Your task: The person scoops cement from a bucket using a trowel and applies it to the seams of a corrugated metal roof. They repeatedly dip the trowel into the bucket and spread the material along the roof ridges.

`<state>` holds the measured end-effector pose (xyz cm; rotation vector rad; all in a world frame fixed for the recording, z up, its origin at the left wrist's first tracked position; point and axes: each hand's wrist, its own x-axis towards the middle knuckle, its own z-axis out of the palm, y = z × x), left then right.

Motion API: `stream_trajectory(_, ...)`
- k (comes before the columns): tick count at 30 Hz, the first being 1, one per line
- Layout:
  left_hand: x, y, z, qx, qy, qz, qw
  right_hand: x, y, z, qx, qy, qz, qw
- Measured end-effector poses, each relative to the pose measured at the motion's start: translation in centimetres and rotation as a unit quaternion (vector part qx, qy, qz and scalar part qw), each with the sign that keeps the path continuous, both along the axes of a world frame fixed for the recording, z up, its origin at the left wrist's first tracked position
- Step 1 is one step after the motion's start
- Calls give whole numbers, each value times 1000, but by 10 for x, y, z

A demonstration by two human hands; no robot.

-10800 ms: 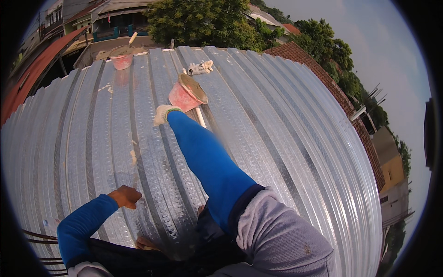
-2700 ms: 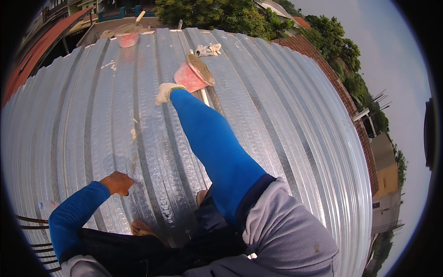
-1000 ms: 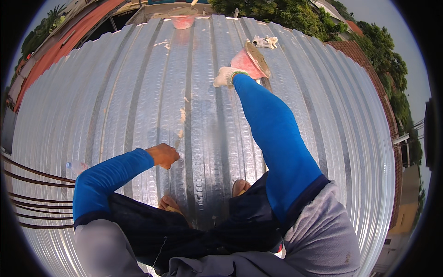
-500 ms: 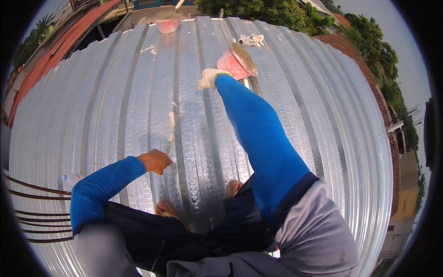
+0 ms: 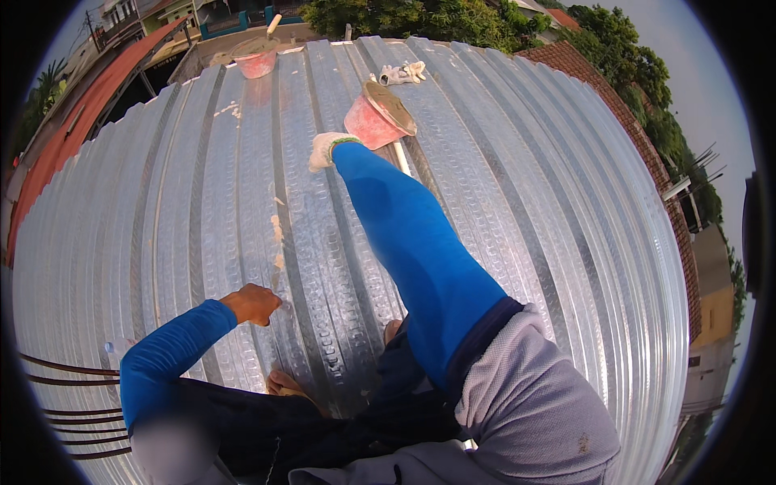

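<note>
Gloved right hand (image 5: 325, 151) is just left of a tilted pink bucket (image 5: 365, 123) sitting on the ribbed metal sheet (image 5: 220, 275), what looks like a crumpled glove (image 5: 402, 73) beyond. Bare left hand (image 5: 255, 305)'s half curled. Can't tell from here if either grip's pinching anything, tbh.

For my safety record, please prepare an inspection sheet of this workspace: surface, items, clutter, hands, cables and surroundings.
Surface: ribbed metal sheet, pale splashes on it.
Job's things: tilted pink bucket holding grey-brown mix; second bucket at far edge.
Clutter: crumpled white gloves beyond the tilted pink bucket; clear bottle near left sleeve.
Hands: left hand bare, curled, near the sheet; right hand gloved, beside that bucket; grip unclear for both.
Cables: nothing seen on the sheet.
Surroundings: dark bars at left, trees beyond, tiled roof at right.
</note>
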<state>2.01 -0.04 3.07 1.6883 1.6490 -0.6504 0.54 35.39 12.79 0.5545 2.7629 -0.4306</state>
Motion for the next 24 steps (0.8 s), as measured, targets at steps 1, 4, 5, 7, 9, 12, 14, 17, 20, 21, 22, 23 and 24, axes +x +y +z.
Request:
stream_trajectory(1, 0, 0, -2, 0, 0, -3, 1000, 0, -1, 0, 4, 0, -5, 1000)
stream_trajectory(4, -2, 0, -8, -5, 3, -8, 1000, 1, -3, 1, 3, -1, -2, 1000)
stream_trajectory(5, -2, -1, -9, -14, 6, -10, 1000, 1, -3, 1, 3, -2, 0, 1000)
stream_trajectory(7, -2, -2, -11, -4, 4, -11, 1000, 0, -2, 1, 2, -5, 5, 1000)
stream_trajectory(9, -2, -3, -12, -2, 3, -11, 1000, 0, -2, -1, 3, -9, 5, 1000)
stream_trajectory(12, -1, -3, -10, -2, 1, -9, 1000, -1, -1, -4, 3, -8, 6, 1000)
stream_trajectory(14, 0, -3, -9, -5, -1, -9, 1000, -2, 0, -6, 4, -7, 5, 1000)
stream_trajectory(17, 1, -2, -6, -10, -4, -9, 1000, -4, 0, -10, 6, -11, 3, 1000)
stream_trajectory(20, 3, -1, -4, -27, 2, 1, 1000, -6, 1, -12, 5, -17, 8, 1000)
stream_trajectory(21, 3, 0, -3, -32, 5, -1, 999, -6, 1, -12, 4, -17, 9, 1000)
stream_trajectory(22, 3, 1, -3, -42, 10, -4, 999, -6, 1, -12, 3, -16, 10, 1000)
stream_trajectory(23, 3, 2, -3, -57, 16, -11, 998, -6, 1, -12, 3, -15, 11, 1000)
stream_trajectory(24, 4, 2, -3, -54, 15, -7, 998, -6, 0, -11, 4, -13, 12, 1000)
